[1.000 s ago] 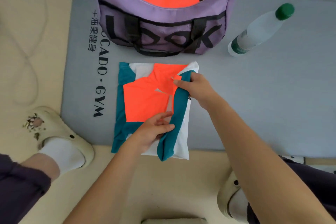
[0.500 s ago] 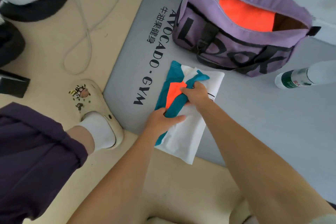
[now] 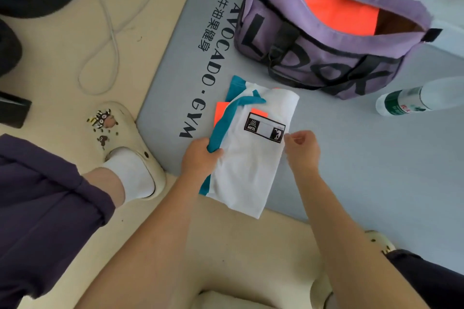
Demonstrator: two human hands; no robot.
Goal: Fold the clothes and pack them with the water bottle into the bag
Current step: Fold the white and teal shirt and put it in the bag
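Flipped since before, one soft folded garment [image 3: 247, 163] shows white cloth; left hand [image 3: 199, 157] grips its teal edge, right hand [image 3: 301, 149] pinches the other. One purple fabric bag [image 3: 326, 57] gapes; one plastic bottle [image 3: 411, 101].

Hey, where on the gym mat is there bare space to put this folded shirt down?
Bare grey mat lies right of the folded shirt, below the water bottle. The purple bag crowds the far side, close to the shirt's top edge. A narrower bare strip runs past the lettering on the left.
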